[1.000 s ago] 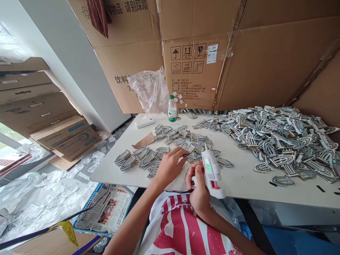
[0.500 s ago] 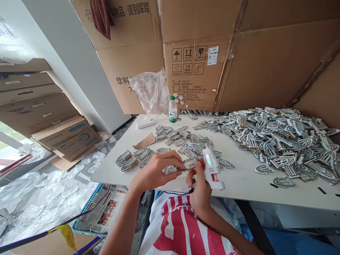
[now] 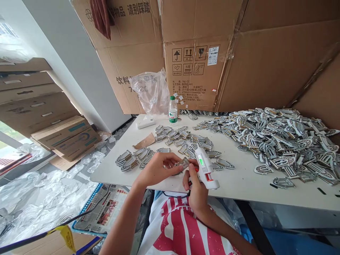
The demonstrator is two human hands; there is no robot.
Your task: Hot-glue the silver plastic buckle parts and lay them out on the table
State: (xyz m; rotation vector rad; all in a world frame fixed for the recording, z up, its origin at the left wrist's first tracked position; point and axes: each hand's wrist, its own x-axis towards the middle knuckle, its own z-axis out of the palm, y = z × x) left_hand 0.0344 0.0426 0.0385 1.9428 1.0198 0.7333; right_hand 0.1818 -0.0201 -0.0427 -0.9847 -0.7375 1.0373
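Closed fingers of my left hand (image 3: 158, 168) hold a small grey arch-shaped piece (image 3: 183, 163), its flat face partly covered by the thumb. My right hand (image 3: 198, 191) is wrapped round a white hot glue gun (image 3: 205, 166) with a lit green display, its nozzle pointing up and away from me. Fingertips of the right hand lie close beside the held piece; whether they touch it I cannot tell. Just beyond both hands, several similar arch-shaped pieces (image 3: 175, 136) lie in loose rows on the white table (image 3: 231, 191).
A large heap of arch-shaped pieces (image 3: 281, 134) covers the table's right side. Behind stand a water bottle (image 3: 173, 111), a clear plastic bag (image 3: 151, 92) and big cardboard boxes (image 3: 196, 21). A brown scrap (image 3: 145, 141) and a white device (image 3: 145, 123) lie at left.
The glue gun has shifted slightly left and tilted. My left hand now grips the piece closer in, and the piece has turned to show its flat face.
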